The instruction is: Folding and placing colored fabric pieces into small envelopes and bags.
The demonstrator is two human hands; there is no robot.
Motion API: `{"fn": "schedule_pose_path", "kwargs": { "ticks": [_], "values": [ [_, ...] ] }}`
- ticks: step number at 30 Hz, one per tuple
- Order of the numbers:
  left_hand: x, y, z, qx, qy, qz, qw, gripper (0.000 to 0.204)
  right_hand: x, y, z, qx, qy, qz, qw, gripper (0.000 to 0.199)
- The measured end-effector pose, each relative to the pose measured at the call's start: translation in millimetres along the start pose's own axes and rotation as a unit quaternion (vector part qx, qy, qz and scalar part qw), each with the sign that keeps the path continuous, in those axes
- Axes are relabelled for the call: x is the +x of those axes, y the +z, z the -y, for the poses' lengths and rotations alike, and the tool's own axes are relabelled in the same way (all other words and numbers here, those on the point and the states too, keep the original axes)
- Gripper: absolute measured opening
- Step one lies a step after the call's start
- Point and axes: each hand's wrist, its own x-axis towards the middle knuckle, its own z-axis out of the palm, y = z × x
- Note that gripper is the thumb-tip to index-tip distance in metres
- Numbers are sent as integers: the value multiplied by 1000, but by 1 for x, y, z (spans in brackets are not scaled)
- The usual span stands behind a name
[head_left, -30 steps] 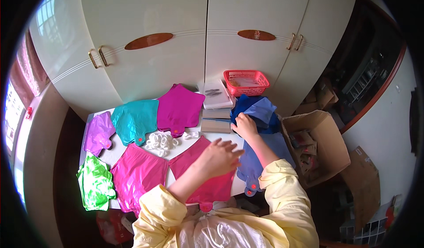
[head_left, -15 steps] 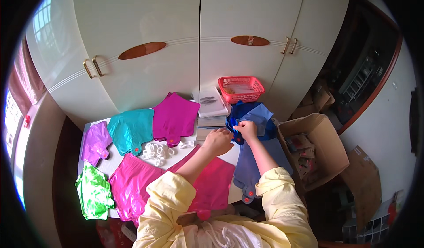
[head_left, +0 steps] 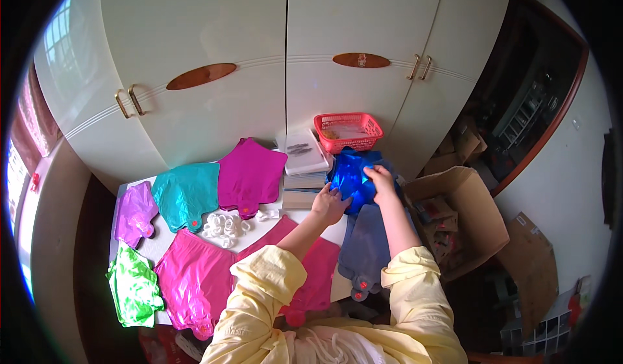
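Both hands grip shiny blue foil bag (head_left: 354,177) at counter (head_left: 269,224) right end: left hand (head_left: 331,204) closed on its 7 o'clock edge, right hand (head_left: 379,179) pinching its 3 o'clock side. Red basket (head_left: 348,130) at 12 o'clock.

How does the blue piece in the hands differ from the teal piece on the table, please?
The blue piece is shiny, crumpled and held up by the left hand and right hand; the teal piece lies flat and untouched, left of the magenta one. Both look like glossy foil.
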Motion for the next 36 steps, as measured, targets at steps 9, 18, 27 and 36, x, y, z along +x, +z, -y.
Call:
{"fn": "schedule_pose_path", "kwargs": {
  "ticks": [9,18,27,36],
  "values": [
    [5,10,-5,10,-4,13,1000,39,36,-73,93,57,-117,-145,981,32],
    [-6,-11,-8,-9,-33,16,999,42,-27,-7,221,-328,-452,-152,815,24],
    [-102,-107,81,-46,-150,22,987,46,-40,221,101,-520,-686,193,471,9],
    [-272,-113,186,-35,-309,-38,950,36,-67,282,-80,-618,-479,374,499,14]
  ]
}}
